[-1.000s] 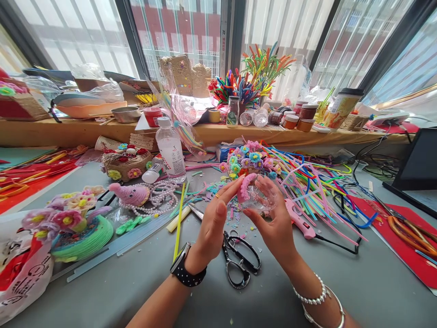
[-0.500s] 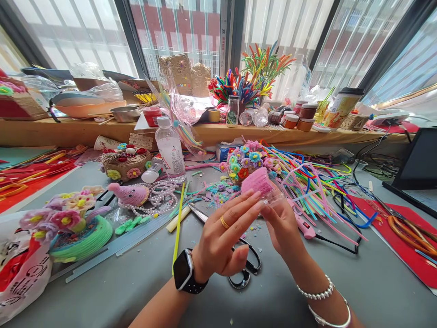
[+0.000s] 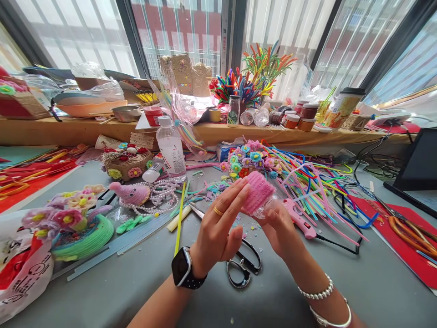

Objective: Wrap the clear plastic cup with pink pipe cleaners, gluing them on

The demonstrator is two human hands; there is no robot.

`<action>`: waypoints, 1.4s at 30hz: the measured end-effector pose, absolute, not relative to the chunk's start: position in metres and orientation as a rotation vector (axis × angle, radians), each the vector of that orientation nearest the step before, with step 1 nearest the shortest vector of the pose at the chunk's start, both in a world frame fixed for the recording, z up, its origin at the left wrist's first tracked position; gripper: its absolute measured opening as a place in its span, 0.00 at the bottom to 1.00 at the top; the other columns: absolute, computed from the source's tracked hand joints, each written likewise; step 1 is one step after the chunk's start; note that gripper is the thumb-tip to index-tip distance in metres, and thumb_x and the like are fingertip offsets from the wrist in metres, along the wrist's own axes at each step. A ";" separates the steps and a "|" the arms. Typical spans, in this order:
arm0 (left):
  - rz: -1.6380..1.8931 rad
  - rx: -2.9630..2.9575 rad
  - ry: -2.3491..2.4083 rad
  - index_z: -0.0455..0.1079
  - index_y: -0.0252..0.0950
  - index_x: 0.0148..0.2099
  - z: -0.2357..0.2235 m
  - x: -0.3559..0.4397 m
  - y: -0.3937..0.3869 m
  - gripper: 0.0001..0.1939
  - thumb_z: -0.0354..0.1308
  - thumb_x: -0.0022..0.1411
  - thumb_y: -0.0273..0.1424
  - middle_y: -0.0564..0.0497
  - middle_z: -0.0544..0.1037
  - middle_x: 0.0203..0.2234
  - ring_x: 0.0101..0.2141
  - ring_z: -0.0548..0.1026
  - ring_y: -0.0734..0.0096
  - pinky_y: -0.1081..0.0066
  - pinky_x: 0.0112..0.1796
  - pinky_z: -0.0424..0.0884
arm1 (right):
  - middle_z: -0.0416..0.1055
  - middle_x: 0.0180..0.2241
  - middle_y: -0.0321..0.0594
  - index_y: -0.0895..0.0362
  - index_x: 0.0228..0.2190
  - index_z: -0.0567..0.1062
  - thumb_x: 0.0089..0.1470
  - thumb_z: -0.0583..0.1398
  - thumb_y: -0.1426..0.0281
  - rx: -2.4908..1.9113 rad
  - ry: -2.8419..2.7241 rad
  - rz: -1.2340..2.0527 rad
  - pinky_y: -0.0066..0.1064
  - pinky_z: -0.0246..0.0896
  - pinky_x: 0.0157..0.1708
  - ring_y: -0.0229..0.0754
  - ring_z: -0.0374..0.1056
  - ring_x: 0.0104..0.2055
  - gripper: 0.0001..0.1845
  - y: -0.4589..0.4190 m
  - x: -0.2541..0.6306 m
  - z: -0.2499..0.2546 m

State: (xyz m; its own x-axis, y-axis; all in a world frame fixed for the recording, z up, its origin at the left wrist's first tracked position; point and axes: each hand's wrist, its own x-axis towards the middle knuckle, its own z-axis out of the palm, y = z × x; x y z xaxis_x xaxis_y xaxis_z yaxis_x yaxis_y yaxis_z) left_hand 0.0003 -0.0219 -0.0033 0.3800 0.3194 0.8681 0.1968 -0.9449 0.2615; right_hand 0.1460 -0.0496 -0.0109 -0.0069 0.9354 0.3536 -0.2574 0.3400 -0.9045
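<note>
One fuzzy, ribbed pink wrap (image 3: pixel 258 192) on clear plastic (image 3: pixel 267 206) in right hand (image 3: pixel 282 228)

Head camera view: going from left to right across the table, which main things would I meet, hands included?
Green flower basket, pink toy, transparent bottle, left hand, pink fuzzy piece, right hand, black laptop.

One camera is riding on the person's head, facing forward and down, with the forearms (image 3: pixel 164 298) entering from the bottom edge of the frame. The left hand (image 3: pixel 215 228) and right hand (image 3: pixel 280 230) are showing near the lens, below centre. A grey table (image 3: pixel 133 269) is filling the lower half, running away from the viewpoint; a ledge (image 3: pixel 232 135) is crossing above it, and the windows (image 3: pixel 184 27) are spanning the top, farthest from the camera.
</note>
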 end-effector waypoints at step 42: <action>1.472 2.582 0.361 0.47 0.35 0.64 -0.003 0.006 -0.020 0.29 0.43 0.62 0.38 0.42 0.47 0.63 0.60 0.50 0.50 0.55 0.57 0.51 | 0.68 0.51 0.42 0.50 0.48 0.69 0.48 0.59 0.54 -0.699 -1.148 1.213 0.44 0.59 0.51 0.49 0.63 0.53 0.26 -0.050 0.145 -0.011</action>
